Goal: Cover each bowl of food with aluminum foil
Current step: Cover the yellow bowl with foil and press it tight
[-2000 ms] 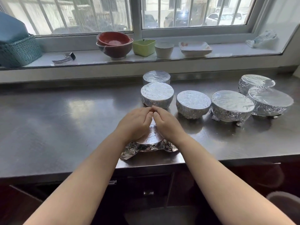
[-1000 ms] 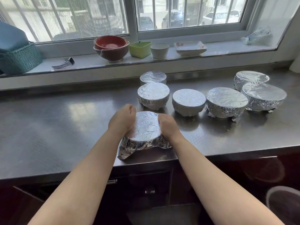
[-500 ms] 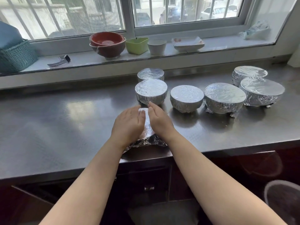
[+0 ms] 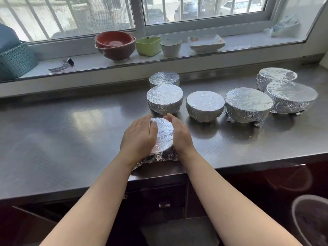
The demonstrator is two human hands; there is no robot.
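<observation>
A bowl under aluminum foil [image 4: 164, 134] sits near the front edge of the steel counter [image 4: 58, 139]. Its foil skirt is crumpled loosely around the base. My left hand [image 4: 139, 137] lies flat on the left part of the foil top, fingers straight. My right hand [image 4: 180, 134] presses its palm edge against the right side of the bowl, fingers straight. Behind them stand several foil-covered bowls: one [image 4: 164, 101] directly beyond, one [image 4: 164, 79] at the back, one [image 4: 205, 105] in the middle, and bigger ones [image 4: 248, 106] to the right.
On the windowsill [image 4: 88, 65] stand stacked red bowls [image 4: 114, 45], a green container [image 4: 148, 45], a white cup [image 4: 170, 47], a square dish [image 4: 205, 42], a teal basket [image 4: 16, 59] and a smartwatch [image 4: 62, 65]. Dark cabinets run below the counter edge.
My hands have slid from the bowl's sides up over the top and now part slightly, showing more of the foil top between them. The view has shifted a little.
</observation>
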